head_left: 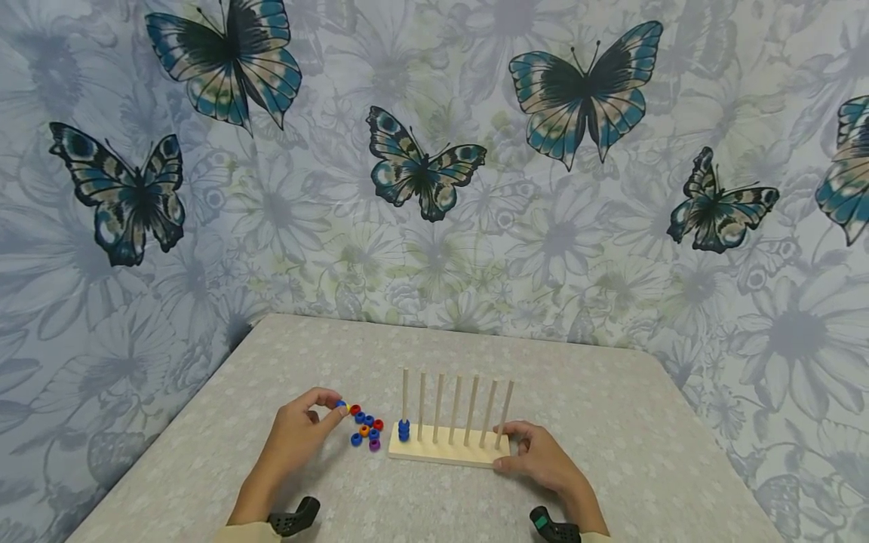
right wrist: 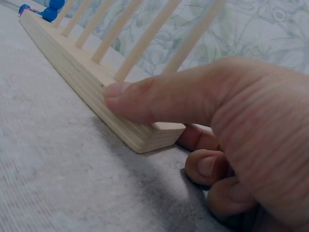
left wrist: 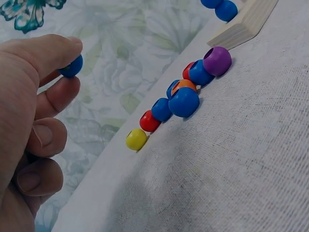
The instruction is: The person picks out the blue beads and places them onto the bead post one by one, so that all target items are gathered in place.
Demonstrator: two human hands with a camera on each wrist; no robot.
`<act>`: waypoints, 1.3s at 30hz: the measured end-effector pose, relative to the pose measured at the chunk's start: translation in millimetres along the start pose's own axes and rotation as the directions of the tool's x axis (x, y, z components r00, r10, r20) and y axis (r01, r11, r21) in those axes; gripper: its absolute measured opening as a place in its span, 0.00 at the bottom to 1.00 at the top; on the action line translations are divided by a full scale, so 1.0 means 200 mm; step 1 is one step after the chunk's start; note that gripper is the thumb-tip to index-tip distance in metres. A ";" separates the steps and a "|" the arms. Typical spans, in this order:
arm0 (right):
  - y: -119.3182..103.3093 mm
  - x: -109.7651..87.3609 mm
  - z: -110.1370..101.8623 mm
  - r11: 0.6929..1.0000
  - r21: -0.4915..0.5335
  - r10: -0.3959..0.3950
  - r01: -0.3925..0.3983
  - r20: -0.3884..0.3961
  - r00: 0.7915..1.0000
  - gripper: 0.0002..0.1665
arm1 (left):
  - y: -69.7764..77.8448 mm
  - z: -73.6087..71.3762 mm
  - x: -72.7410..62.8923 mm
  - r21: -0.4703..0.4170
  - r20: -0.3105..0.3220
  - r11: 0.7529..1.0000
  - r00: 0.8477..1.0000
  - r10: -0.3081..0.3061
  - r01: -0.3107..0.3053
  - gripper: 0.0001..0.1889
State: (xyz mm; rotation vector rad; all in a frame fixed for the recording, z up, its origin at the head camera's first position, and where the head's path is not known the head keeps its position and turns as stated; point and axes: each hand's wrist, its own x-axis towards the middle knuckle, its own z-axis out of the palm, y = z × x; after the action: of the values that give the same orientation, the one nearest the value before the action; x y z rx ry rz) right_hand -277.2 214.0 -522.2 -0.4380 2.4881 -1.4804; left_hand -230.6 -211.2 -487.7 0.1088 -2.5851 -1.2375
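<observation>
Between thumb and forefinger my left hand (head_left: 303, 427) pinches a blue bead (left wrist: 72, 66), lifted off the table to the left of the loose beads. A wooden peg stand (head_left: 444, 449) with several upright pegs lies in front of me. Blue beads (head_left: 403, 431) are stacked on its leftmost peg; the other pegs are bare. My right hand (head_left: 541, 455) grips the stand's right end, thumb along the front edge and fingers behind. In the left wrist view, a yellow bead (left wrist: 136, 139) lies at the near end of the loose beads, beside a red bead (left wrist: 150, 121).
Between my left hand and the stand lie several loose beads, among them a purple bead (head_left: 374, 445) and an orange bead (head_left: 364, 431). A pale patterned cloth covers the table (head_left: 577, 392). Behind it rises a wall (head_left: 434, 264) with butterfly prints.
</observation>
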 end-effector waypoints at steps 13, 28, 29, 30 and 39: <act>-0.02 0.01 -0.01 1.000 -0.008 -0.005 0.005 -0.010 1.000 0.36 | 0.04 -0.01 -0.01 -0.038 -0.105 0.990 0.986 0.131 -0.136 0.13; -0.03 -0.02 0.00 1.000 0.017 0.019 -0.019 -0.010 1.000 0.36 | 0.14 0.01 -0.05 -0.188 -0.150 0.946 0.960 0.237 -0.263 0.09; -0.03 -0.02 0.00 1.000 0.016 0.014 -0.014 -0.011 1.000 0.36 | 0.15 0.01 -0.05 -0.191 -0.153 0.943 0.957 0.246 -0.272 0.08; -0.03 -0.02 0.00 1.000 0.010 0.010 -0.010 -0.012 1.000 0.36 | 0.15 0.01 -0.05 -0.194 -0.158 0.940 0.955 0.253 -0.281 0.08; -0.02 -0.01 0.00 1.000 0.023 0.006 -0.005 -0.014 1.000 0.36 | 0.23 0.01 -0.07 -0.202 -0.217 0.907 0.920 0.326 -0.369 0.08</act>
State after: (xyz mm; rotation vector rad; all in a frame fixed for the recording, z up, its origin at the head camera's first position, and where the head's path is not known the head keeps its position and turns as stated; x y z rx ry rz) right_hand -275.0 212.1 -518.0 -0.4177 2.4780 -1.5141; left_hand -215.1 -177.7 -455.3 -0.2704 -2.1610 -1.3196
